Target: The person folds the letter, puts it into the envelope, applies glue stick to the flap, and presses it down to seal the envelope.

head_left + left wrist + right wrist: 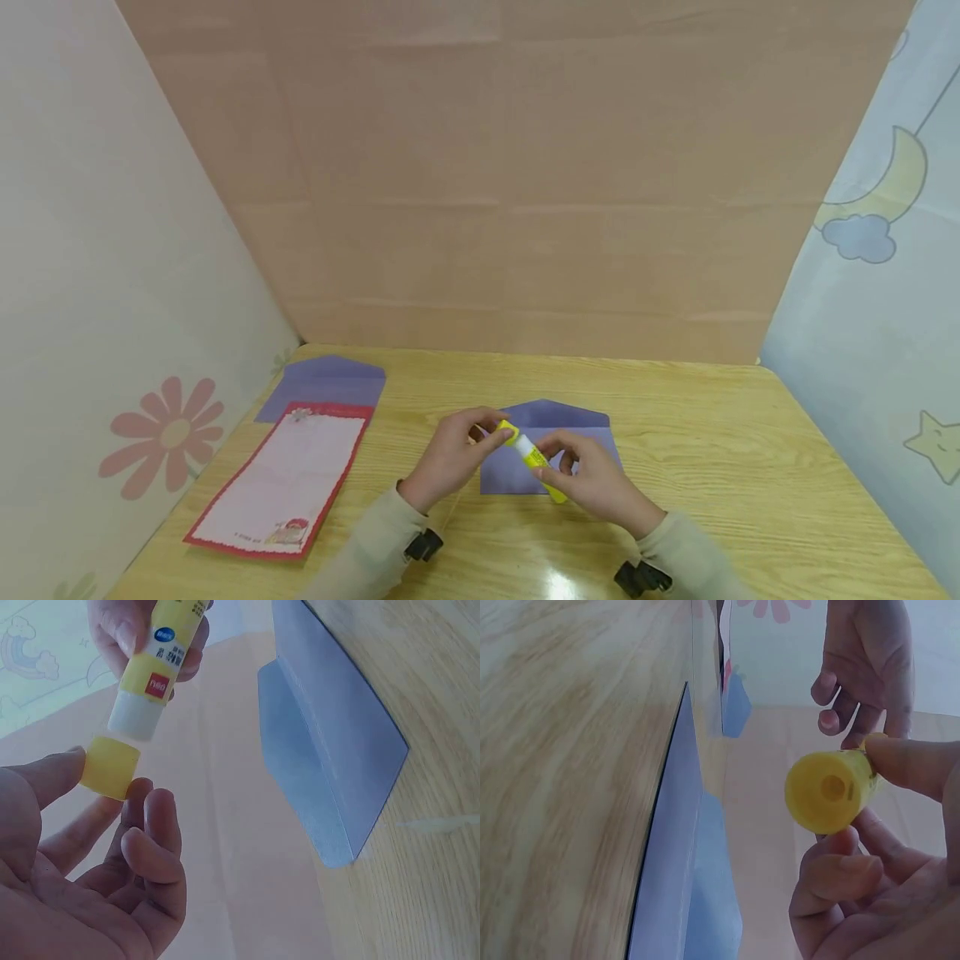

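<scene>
My left hand (pixel 446 457) pinches a yellow cap (pixel 111 766) between thumb and fingertips. A yellow and white glue stick (pixel 159 671) is held by my right hand (pixel 592 479), thumb on one side and fingers on the other. Its white end points at the cap's mouth, with a thin gap showing in the left wrist view. From the right wrist I see the round yellow base of the glue stick (pixel 826 793). Below both hands a purple envelope (pixel 510 479) lies on the table, its flap unfolded toward the back and its middle partly hidden by the hands.
On the left lies a sheet of letter paper (pixel 288 475) with a red border, overlapping a second purple envelope (pixel 330 385). The wooden table (pixel 750 467) meets a brown backdrop (pixel 525 208) behind and patterned white panels at both sides.
</scene>
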{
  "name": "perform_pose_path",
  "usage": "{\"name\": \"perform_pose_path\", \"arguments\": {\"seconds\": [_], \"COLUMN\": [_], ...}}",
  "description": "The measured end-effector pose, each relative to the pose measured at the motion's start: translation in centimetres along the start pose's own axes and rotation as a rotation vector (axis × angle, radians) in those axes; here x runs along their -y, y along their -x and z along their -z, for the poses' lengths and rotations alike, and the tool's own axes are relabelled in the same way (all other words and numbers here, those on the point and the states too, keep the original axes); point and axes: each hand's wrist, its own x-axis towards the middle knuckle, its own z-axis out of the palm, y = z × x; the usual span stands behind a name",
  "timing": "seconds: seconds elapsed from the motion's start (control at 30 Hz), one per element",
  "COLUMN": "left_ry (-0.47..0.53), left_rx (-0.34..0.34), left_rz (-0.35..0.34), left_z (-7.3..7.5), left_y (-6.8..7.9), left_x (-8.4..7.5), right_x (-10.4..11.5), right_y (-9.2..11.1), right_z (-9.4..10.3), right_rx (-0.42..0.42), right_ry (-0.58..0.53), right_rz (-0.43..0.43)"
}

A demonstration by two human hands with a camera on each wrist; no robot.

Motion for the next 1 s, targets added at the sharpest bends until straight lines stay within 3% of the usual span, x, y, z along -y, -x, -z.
{"name": "perform_pose_path", "arguments": {"seconds": [0.57, 1.0], "left_ry": [0.035, 0.096], "left_rx": [0.042, -0.002], "left_rz": [0.006, -0.018], "left_z": [-0.43, -0.91], "left_y": [-0.27, -0.31], "left_x": [-0.15, 0.03], "right_x": [0.53, 0.92], "right_y": [-0.07, -0.38], "right_z": [0.0, 0.1], "right_rx": [0.008, 0.007], "right_ry": [-0.009, -0.047], "right_rz": [0.03, 0.033]}}
